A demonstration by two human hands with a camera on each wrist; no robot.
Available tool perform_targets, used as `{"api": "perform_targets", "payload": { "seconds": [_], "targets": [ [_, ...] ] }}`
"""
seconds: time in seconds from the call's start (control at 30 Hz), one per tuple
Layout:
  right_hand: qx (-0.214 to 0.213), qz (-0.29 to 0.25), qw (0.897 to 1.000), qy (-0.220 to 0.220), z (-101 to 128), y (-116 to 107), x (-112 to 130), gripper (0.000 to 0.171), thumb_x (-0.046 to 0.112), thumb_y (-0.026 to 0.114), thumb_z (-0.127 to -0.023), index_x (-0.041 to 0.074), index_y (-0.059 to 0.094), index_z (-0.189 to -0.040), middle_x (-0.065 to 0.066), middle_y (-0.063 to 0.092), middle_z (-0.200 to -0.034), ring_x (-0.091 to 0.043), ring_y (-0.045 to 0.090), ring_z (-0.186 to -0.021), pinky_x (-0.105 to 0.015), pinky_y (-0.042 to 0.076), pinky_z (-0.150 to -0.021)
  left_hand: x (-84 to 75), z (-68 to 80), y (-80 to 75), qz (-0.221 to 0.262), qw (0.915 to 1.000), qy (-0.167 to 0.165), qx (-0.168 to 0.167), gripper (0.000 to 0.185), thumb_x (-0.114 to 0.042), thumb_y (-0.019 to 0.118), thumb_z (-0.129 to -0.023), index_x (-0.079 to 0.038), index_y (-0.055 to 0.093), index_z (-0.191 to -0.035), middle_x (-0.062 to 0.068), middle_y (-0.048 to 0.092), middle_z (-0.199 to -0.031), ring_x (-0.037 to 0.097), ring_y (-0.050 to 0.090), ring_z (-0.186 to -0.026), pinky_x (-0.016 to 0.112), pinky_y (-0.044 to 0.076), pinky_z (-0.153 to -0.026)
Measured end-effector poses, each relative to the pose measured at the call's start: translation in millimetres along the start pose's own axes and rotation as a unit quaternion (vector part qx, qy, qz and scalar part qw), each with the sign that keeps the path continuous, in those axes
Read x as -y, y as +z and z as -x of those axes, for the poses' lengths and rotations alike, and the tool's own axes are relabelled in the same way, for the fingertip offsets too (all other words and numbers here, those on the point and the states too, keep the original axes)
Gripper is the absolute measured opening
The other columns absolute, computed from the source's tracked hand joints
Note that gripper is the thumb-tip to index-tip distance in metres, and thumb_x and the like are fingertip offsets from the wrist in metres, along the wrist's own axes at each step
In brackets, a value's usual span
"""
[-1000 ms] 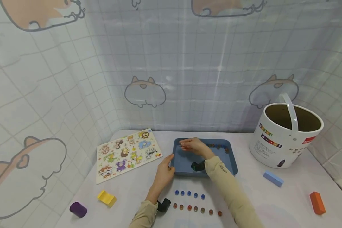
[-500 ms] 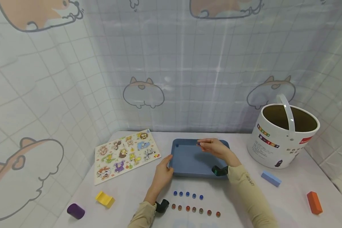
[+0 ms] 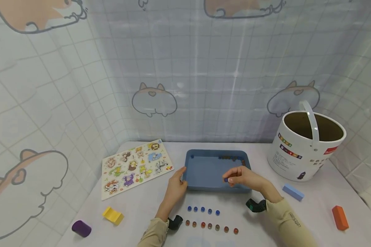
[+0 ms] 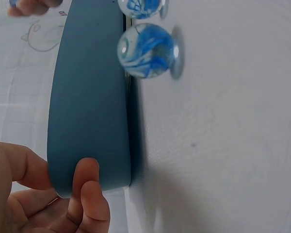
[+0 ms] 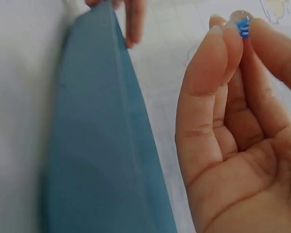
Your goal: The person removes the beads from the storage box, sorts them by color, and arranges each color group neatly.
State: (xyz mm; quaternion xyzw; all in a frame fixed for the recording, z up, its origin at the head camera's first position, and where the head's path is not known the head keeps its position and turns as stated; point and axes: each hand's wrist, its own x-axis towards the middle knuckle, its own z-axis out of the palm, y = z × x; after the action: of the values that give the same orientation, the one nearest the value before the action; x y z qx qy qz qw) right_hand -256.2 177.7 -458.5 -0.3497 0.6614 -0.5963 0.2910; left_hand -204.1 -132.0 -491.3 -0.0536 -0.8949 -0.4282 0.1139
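**Right hand [image 3: 247, 179] pinching a blue marble [image 3: 226, 179], left hand [image 3: 175, 189] on the tray [image 3: 204, 171] corner**

Right hand: thumb and fingertips closed on the marble, clear glass with a blue swirl. Left hand: grasping the tray's near left corner, digits bent against the walls. From where I stand, the marble is up over the near right part of the tray, by the front rim; exact height hard to tell.

Doing it well, I'd say: glass is slick and round, so pinch light but square, either side of the middle. Carry low, let go close to the surface, and wait for it to settle, since it'd likely roll. Left hand best kept firm so the tray doesn't slide. Watch the sleeve [image 3: 289, 219] near the row of blue marbles [image 3: 203, 209] and the row of reddish-brown marbles [image 3: 210, 226] on the table [image 3: 133, 219].

Orientation: marble is a ball, no long axis, no front; only the swirl gives a direction, and that's partly behind fingers. Tray lies flat, open side up, long axis left to right across the person, short ends to the sides. Both rows run roughly along that same axis.
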Motion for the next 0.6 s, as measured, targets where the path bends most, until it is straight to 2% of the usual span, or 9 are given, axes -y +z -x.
{"api": "perform_targets", "payload": {
  "seconds": [0.07,0.17,0.3,0.47,0.6],
  "targets": [
    [0.017,-0.001,1.000,-0.012,5.9,5.9,-0.5,0.025,0.011,0.053,-0.097,0.006,0.066,-0.118,0.010,0.069,-0.107,-0.007,0.062,-0.083,-0.033,0.053,-0.080,-0.3,-0.2,-0.3,0.000,1.0000,-0.002,0.001,0.058,0.006,0.052,-0.079,0.005,0.050,-0.136,0.024,0.051,-0.141,0.002,0.033,-0.051,0.017,0.037,-0.051],
    [0.031,-0.004,0.999,-0.019,13.1,14.8,-2.6,0.026,0.009,0.053,-0.097,-0.005,0.063,-0.117,0.007,0.069,-0.101,-0.005,0.060,-0.079,-0.034,0.052,-0.075,-0.3,-0.4,-0.5,0.001,1.0000,-0.005,0.002,0.058,0.005,0.052,-0.079,0.004,0.050,-0.137,0.024,0.051,-0.141,0.003,0.034,-0.050,0.017,0.037,-0.051],
    [0.039,-0.006,0.999,-0.006,21.3,26.4,-9.5,0.029,0.008,0.056,-0.095,-0.014,0.060,-0.114,0.008,0.070,-0.099,-0.003,0.059,-0.080,-0.029,0.050,-0.071,0.4,-0.8,0.1,-0.001,1.0000,-0.005,0.003,0.058,0.005,0.052,-0.079,0.004,0.050,-0.137,0.023,0.051,-0.141,0.003,0.033,-0.050,0.017,0.037,-0.050],
    [0.040,0.017,0.999,0.007,27.9,38.0,-22.5,0.029,0.008,0.061,-0.091,-0.015,0.061,-0.108,0.010,0.070,-0.098,0.000,0.060,-0.079,-0.022,0.050,-0.070,0.9,-0.9,1.1,-0.004,1.0000,-0.006,0.001,0.058,0.005,0.053,-0.078,0.004,0.051,-0.136,0.023,0.052,-0.140,0.003,0.034,-0.051,0.017,0.037,-0.052],
    [0.030,0.051,0.998,0.011,30.3,44.1,-32.6,0.026,0.007,0.065,-0.087,-0.013,0.064,-0.104,0.002,0.069,-0.089,0.002,0.056,-0.069,-0.019,0.049,-0.062,-0.6,-0.3,0.9,-0.005,0.9999,-0.013,0.001,0.058,0.005,0.052,-0.078,0.003,0.051,-0.136,0.022,0.052,-0.141,0.002,0.033,-0.051,0.017,0.037,-0.052]
  ]
}}
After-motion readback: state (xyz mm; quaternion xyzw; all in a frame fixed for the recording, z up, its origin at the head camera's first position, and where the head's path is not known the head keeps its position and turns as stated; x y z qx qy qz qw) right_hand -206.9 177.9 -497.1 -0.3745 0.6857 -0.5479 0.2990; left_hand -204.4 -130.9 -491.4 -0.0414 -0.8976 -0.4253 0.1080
